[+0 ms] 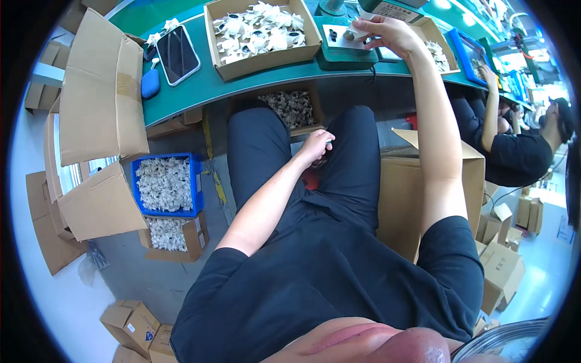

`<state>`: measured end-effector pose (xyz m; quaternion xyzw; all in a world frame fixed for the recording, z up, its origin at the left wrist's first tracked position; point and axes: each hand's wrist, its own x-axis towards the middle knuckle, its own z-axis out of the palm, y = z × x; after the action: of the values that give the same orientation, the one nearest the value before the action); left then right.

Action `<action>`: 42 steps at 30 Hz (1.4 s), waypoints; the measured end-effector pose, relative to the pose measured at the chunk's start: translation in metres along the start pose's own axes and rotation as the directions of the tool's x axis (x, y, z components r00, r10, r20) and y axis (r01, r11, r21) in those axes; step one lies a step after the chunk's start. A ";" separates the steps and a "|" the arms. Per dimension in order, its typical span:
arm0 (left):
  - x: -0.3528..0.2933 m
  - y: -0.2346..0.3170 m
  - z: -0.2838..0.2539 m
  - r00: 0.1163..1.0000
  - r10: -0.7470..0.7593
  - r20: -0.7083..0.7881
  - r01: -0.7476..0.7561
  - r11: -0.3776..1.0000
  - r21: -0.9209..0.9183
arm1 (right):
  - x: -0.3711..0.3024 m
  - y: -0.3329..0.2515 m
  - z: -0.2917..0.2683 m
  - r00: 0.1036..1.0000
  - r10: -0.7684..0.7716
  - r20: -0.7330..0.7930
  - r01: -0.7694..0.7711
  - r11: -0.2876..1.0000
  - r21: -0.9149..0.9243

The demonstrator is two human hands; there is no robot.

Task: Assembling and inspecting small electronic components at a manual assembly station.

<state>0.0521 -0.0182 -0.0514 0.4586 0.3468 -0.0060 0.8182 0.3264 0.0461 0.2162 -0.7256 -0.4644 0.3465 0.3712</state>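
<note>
My right hand (394,37) is stretched out over the bench, thumb and fingers closed on a small white plastic part (356,31). It holds the part at the metal top plate (334,40) of a small green bench machine (345,59); how the two touch is hidden by the fingers. Between my knees, above my lap, my left hand (316,148) is curled closed. Something small and pale shows at its fingertips, too small to name. Left of the machine stands an open cardboard box (227,74) heaped with white bladed plastic parts (260,33).
A phone (178,55) and a blue case (150,83) lie on the green bench (175,103). White parts fill a blue crate (198,181) and boxes on the floor. An open carton (396,193) stands by my right leg. A co-worker (514,145) sits at the right.
</note>
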 end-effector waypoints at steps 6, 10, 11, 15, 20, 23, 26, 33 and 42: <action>0.008 -0.008 0.007 0.999 -0.046 -0.005 0.046 0.999 -0.002 | -0.005 -0.022 0.003 0.997 0.035 0.063 -0.025 0.989 -0.148; 0.012 -0.008 0.012 0.998 -0.032 -0.052 0.034 0.999 0.041 | -0.001 -0.019 0.004 1.000 0.026 0.010 -0.024 0.985 -0.171; 0.011 -0.008 0.009 0.998 -0.029 -0.055 0.031 0.999 0.040 | 0.001 -0.014 0.004 0.999 0.052 0.017 -0.049 0.990 -0.133; 0.006 -0.005 0.008 1.000 -0.019 -0.002 0.019 0.997 -0.071 | 0.043 0.061 -0.026 0.930 -0.248 -0.273 0.116 0.900 -0.421; 0.005 -0.011 -0.005 0.999 -0.052 -0.011 0.051 0.996 -0.072 | 0.073 0.087 -0.006 0.635 -0.669 -0.385 0.259 0.654 -0.711; 0.016 -0.015 -0.015 1.000 -0.010 -0.009 0.009 0.996 -0.090 | 0.049 0.074 -0.006 0.819 -0.391 -0.421 0.206 0.883 -0.421; 0.034 -0.030 -0.031 0.995 -0.026 -0.095 -0.003 0.956 -0.293 | 0.023 0.063 0.016 0.891 -0.351 -0.287 0.324 0.936 -0.138; 0.021 -0.028 -0.018 1.000 -0.004 -0.031 -0.005 0.953 -0.303 | -0.032 0.020 0.073 0.561 -0.664 -0.494 0.432 0.744 -0.510; 0.010 -0.026 -0.024 0.991 0.112 -0.079 -0.135 0.901 -0.412 | -0.035 0.008 0.111 0.334 -0.536 -0.775 0.293 0.841 -0.455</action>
<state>0.0380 -0.0117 -0.0848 0.2949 0.3321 0.1322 0.8862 0.2239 0.0356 0.1611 -0.6902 -0.4104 -0.2447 0.5434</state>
